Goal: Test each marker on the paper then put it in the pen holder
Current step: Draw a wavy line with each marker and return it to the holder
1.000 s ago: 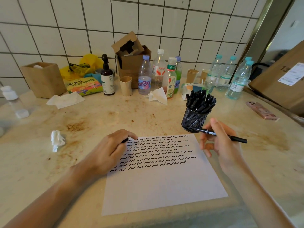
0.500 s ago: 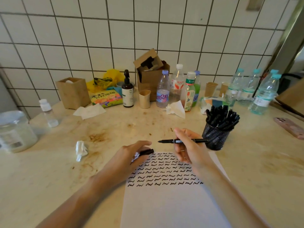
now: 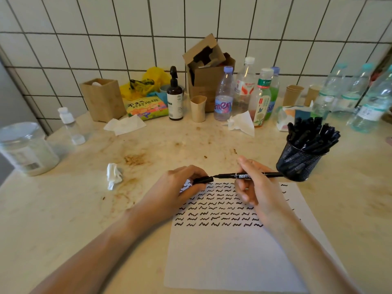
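Head view. Right hand point(image 3: 257, 188): pinches a black marker point(image 3: 263, 175) held level above the far edge of the paper point(image 3: 244, 251), tip pointing left. Left hand point(image 3: 178, 187): fingers curled round the black cap point(image 3: 203, 179), its open end just beside the marker tip. Paper: lies at the near edge of the worktop point(image 3: 63, 209), rows of black squiggles on its far half. Pen holder point(image 3: 299, 164): black mesh, full of black markers, just beyond the paper's far right corner. Crumpled tissue point(image 3: 114, 175): left of the paper.
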